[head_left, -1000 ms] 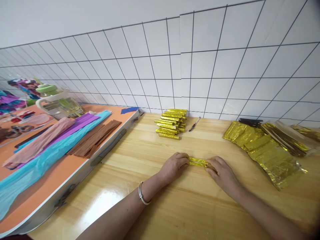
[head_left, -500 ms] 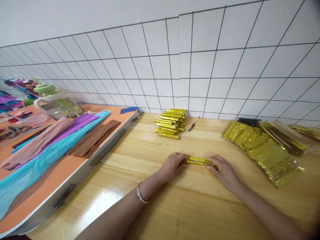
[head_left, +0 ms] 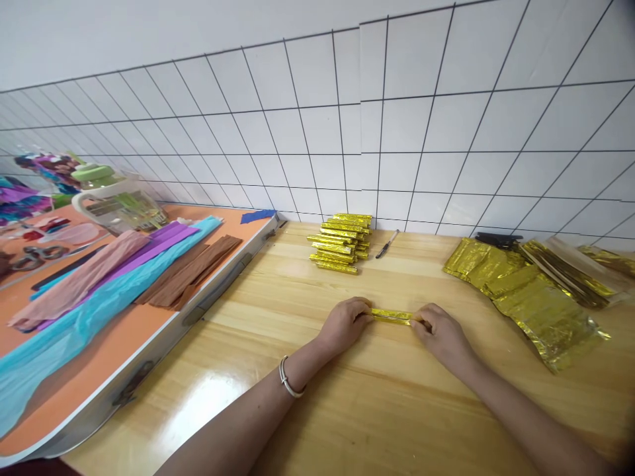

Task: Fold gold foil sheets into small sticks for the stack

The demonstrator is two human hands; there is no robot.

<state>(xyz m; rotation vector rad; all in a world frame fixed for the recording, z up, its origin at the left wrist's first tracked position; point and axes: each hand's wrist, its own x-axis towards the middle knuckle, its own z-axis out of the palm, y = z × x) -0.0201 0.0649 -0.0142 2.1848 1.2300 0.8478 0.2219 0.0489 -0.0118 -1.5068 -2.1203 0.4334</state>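
Gold foil strip [head_left: 391, 317], narrow, shiny, crinkled, left hand [head_left: 347, 325] and right hand [head_left: 436, 332] pinching its ends

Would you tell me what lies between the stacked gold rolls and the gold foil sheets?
A pen, on the wooden table, nearer the gold rolls than the foil sheets; the head view shows it.

A wooden table [head_left: 297, 271] carries piled gold rolls [head_left: 340, 246] at twelve o'clock. A pen [head_left: 386, 245] lies towards one, crinkled gold foil sheets [head_left: 526, 291] towards two.
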